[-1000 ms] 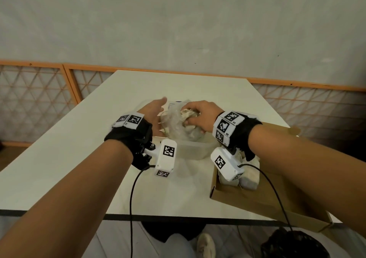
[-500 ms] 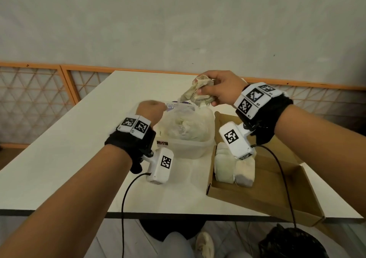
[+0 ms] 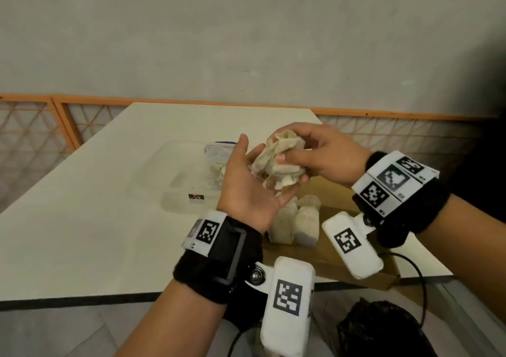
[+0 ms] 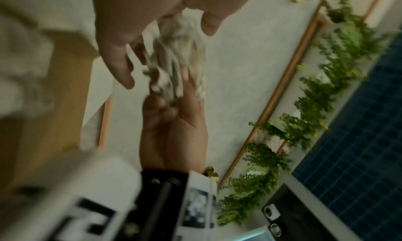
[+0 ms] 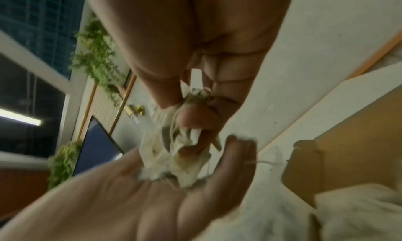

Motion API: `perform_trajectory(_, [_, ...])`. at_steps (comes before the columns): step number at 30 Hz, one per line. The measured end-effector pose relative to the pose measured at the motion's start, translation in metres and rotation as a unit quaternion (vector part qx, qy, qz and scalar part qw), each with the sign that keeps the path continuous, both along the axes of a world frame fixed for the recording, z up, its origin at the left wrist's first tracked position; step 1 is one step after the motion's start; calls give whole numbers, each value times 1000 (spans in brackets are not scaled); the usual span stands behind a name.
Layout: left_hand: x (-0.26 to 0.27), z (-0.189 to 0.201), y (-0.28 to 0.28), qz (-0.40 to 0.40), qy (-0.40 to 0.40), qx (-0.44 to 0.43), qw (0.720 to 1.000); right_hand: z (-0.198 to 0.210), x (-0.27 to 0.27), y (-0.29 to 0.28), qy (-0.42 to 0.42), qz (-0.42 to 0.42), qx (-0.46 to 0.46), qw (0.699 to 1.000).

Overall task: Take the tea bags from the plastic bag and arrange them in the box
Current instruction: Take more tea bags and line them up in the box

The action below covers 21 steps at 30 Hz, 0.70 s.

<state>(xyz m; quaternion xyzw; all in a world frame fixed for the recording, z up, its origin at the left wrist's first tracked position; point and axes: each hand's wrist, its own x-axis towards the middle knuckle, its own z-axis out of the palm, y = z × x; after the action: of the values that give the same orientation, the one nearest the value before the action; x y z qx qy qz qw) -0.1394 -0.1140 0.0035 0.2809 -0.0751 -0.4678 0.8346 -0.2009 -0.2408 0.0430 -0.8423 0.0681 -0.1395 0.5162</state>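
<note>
Moved: your right hand (image 3: 325, 159) has carried the clump of tea bags (image 3: 276, 162) out of the plastic bag (image 3: 216, 165) and toward you; a second ago it was still down inside the bag. Your left hand (image 3: 246, 189), which was pinching the bag's edge half a second ago, has let go and swung across, palm up.
Right hand: fingers and thumb curled round the clump from above, firm hold; the right wrist view shows strings trailing out between the fingers (image 5: 195, 117).
Left hand: fingers nearly straight, cupped under the clump and touching its underside; supporting, not gripping.
Tea bags in hand: crumpled together, several at once, count not readable. They sit between your two palms, above the near end of the box (image 3: 328, 260).
Tea bags already placed: two or three standing upright (image 3: 295, 222) in the box, just below your left palm.
Plastic bag: beyond your left hand, unattended in a clear tub (image 3: 175, 181); more tea bags seem to be inside, blurred.
Meaning: extraction of this handful looks done; you're at the sorting step.
Next, as a judgement: separate one bag from the clump and stand it beside the upright ones.
Risk: tangled strings may drag extra bags along or topple the standing ones.
</note>
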Motion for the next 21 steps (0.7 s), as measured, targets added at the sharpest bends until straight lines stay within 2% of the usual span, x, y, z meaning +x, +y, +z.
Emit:
perform_trajectory(2, [-13,-1,-11,-56,43,-20,997,-9,-9,1,33,22,-111,993])
perform_trajectory(5, [-24,-7,-24,-70,57,4,996,-11,-20,-4,122,-1,-294,948])
perform_trajectory(7, [-27,-14,-30,-73,54,33,995,-12,-24,-7,168,-16,-358,918])
perform_trajectory(8, [-28,-17,-32,-74,56,48,995,-13,-27,-9,178,-15,-362,915])
perform_trajectory(13, [-24,-30,-38,-71,94,72,990,-17,-38,-21,170,-41,-339,924])
perform_trajectory(15, [-19,-35,-38,-66,100,65,991,-23,-43,-20,138,-50,-304,941])
perform_trajectory(18, [-9,-40,-33,-46,66,47,996,-33,-50,-15,72,-68,-194,976])
perform_trajectory(21, [-4,-43,-24,-4,-12,41,999,-49,-56,-6,-9,-116,-64,991])
